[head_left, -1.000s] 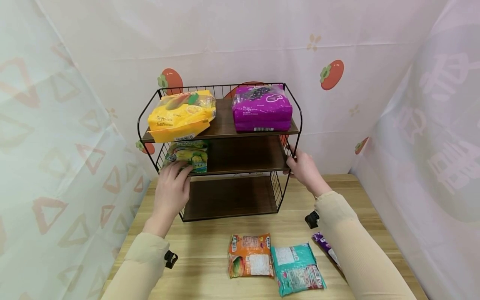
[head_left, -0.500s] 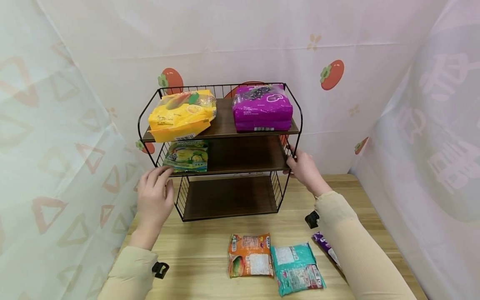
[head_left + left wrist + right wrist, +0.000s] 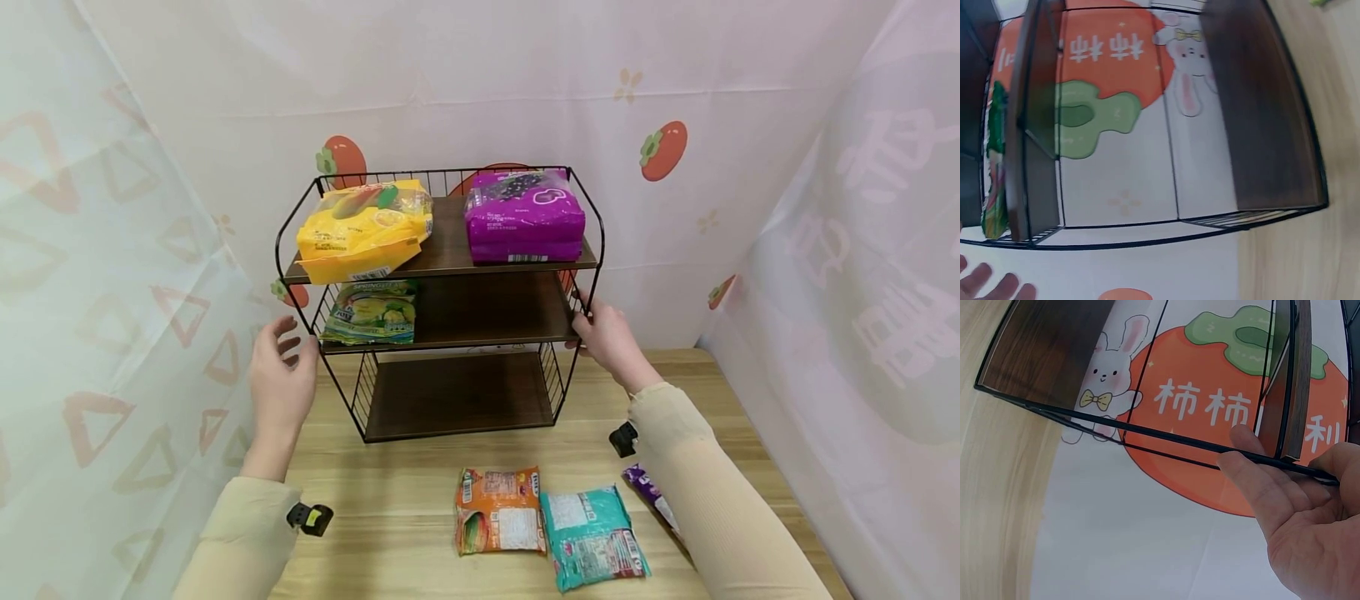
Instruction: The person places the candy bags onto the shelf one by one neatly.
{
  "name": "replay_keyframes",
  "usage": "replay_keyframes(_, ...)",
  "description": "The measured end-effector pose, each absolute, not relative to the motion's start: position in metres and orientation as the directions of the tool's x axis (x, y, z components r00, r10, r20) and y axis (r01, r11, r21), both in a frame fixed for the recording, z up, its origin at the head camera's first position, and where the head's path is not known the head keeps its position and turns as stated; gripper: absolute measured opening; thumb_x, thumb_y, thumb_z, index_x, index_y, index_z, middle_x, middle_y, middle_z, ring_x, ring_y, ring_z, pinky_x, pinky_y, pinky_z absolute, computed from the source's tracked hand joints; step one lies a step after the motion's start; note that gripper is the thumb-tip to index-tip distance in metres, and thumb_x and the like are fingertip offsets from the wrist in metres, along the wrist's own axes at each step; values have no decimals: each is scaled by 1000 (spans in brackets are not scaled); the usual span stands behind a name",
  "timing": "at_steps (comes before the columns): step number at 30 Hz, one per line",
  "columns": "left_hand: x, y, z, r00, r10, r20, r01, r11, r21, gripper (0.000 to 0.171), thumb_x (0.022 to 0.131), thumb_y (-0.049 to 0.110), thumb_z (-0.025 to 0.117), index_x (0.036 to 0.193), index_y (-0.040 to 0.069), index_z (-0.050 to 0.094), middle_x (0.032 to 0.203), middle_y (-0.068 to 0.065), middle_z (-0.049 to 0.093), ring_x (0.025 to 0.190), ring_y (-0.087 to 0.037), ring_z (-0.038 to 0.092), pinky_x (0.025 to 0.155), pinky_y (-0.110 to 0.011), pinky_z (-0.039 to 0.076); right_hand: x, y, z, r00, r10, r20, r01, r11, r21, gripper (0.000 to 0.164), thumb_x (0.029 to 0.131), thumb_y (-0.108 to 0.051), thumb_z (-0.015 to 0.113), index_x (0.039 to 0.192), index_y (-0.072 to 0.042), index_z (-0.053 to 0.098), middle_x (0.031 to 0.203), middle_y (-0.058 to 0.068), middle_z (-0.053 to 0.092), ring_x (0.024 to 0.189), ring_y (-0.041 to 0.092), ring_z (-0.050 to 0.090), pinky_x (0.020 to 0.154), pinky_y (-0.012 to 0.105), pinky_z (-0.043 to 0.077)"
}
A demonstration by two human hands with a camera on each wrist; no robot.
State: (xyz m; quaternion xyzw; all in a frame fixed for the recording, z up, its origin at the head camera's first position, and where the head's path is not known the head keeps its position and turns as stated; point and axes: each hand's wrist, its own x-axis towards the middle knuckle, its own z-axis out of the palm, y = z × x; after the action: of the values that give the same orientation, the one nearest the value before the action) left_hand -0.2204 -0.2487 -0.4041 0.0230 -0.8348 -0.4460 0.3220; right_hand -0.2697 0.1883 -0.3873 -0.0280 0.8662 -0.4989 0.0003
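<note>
Presently, rack (image 3: pixel 442 271): upright at the centre of the head view, three dark shelves in a black wire frame on the wooden table (image 3: pixel 405 533).
Right hand (image 3: pixel 611 342): at the rack's right side, level with the middle shelf (image 3: pixel 487 308); thumb and fingers curl round the side wire (image 3: pixel 1147 431).
Left hand (image 3: pixel 283 379): centre left, just beside the left post (image 3: pixel 342 396); fingers loosely bent and a little spread, pinching nothing. Whether the thumb touches the post, I cannot tell.
Top shelf (image 3: pixel 450 229): yellow bag (image 3: pixel 367 229) at left, overhanging the front edge; purple bag (image 3: pixel 525 218) at right.
Middle shelf's load: green bag (image 3: pixel 371 314), left end.
Table front: orange packet (image 3: pixel 501 510) and teal packet (image 3: pixel 596 533), side by side at lower centre-right; dark purple packet (image 3: pixel 652 496) partly behind the right sleeve (image 3: pixel 720 500).
Steadying: best done, I judge, with both hands at one height and even, light pressure; any forward tilt could slide the yellow bag off.
</note>
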Motion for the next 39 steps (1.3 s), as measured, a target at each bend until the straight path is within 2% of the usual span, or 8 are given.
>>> replay_keyframes(2,-223,-250,-398,-837,-333,434,183,576,796,47,103,26,56,146,6,51,142,-14,56,123,-36,61,99,-52,50,-269,188,-387,-999,-48,24,-45,500,-865,59,108,-16,38,164,-12,22,129,33,62,96,38,74,81,40,60)
replay_keyframes(4,-226,-252,-393,-869,-328,369,128,571,811,49,104,32,54,145,7,52,143,-12,58,122,-35,62,97,-46,52,-269,188,-386,-999,-48,21,-43,498,-866,59,108,-16,38,164,-12,22,130,33,61,96,38,74,81,40,60)
replay_keyframes(9,-233,-256,-387,-904,-313,292,72,563,823,46,103,37,53,137,7,60,136,-12,64,115,-35,67,75,-18,49,-270,187,-386,-999,-43,15,-35,494,-869,59,108,-16,38,164,-11,22,133,34,59,96,38,74,80,37,61)
replay_keyframes(12,-237,-256,-385,-908,-310,283,71,550,832,41,104,33,54,134,6,63,132,-15,66,112,-36,68,65,-10,49,-271,187,-386,-999,-41,10,-28,490,-871,59,108,-15,38,164,-11,21,133,34,59,97,38,74,81,39,61)
replay_keyframes(20,-245,-258,-384,-919,-300,255,47,560,827,40,104,28,54,134,4,64,129,-23,67,95,-39,72,61,-12,53,-272,189,-386,-999,-39,5,-24,497,-868,59,108,-16,37,164,-11,20,132,34,60,97,38,74,84,41,60)
replay_keyframes(28,-251,-257,-383,-906,-304,294,28,651,758,39,101,24,54,132,7,70,110,-22,75,81,-24,73,60,-12,48,-273,188,-386,-999,-40,6,-25,496,-868,59,108,-14,37,164,-9,20,133,34,59,97,38,74,81,38,60)
replay_keyframes(34,-249,-258,-381,-907,-280,316,25,712,702,37,100,21,55,131,10,71,96,-19,77,64,-10,65,55,-23,45,-272,187,-386,-999,-40,-3,-17,503,-864,60,107,-13,37,164,-10,19,134,35,58,96,36,74,80,36,61)
replay_keyframes(39,-247,-257,-378,-914,-268,305,10,736,677,40,101,23,51,134,11,68,92,-19,77,73,-27,69,56,-29,44,-272,187,-387,-999,-43,4,-25,515,-857,60,108,-14,37,164,-11,19,132,34,60,95,34,74,78,35,61)
